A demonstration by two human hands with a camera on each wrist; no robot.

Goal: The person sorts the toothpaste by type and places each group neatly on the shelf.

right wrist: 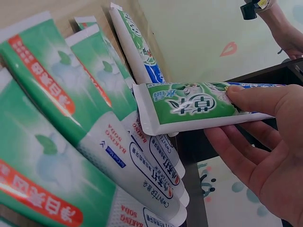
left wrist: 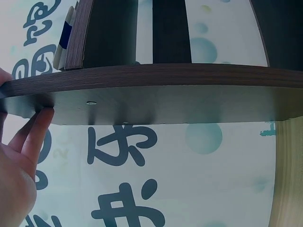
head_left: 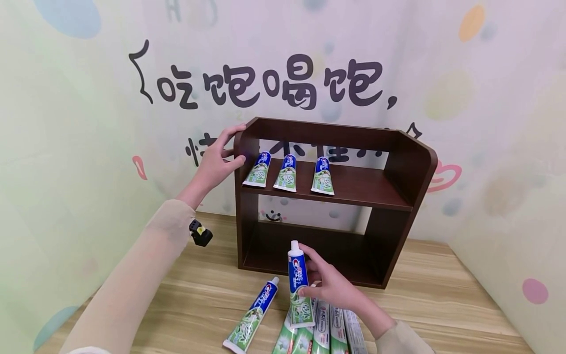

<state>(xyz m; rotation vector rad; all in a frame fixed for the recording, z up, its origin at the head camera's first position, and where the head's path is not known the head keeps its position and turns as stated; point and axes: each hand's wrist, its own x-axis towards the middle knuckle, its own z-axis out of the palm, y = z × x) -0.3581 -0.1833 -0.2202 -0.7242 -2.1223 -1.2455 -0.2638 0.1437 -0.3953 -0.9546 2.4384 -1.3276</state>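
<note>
My right hand (head_left: 329, 285) pinches a blue and green toothpaste tube (right wrist: 189, 106) between thumb and fingers, cap upward, in front of the lower compartment. Below it lie several green and white toothpaste tubes (right wrist: 135, 156) side by side. A second blue and green tube (head_left: 252, 314) lies on the table to their left. My left hand (head_left: 216, 160) grips the upper left side panel of a dark brown two-tier shelf (head_left: 353, 189), thumb against the outer face (left wrist: 113, 106). Three blue and green tubes stand on the upper tier: left (head_left: 258, 169), middle (head_left: 286, 173), right (head_left: 323, 176).
The shelf stands on a wood-grain table (head_left: 185, 285) close to a printed wall (head_left: 283, 29). Pale side walls (head_left: 508, 196) flank the table. A small black device (head_left: 201, 233) sits at my left wrist.
</note>
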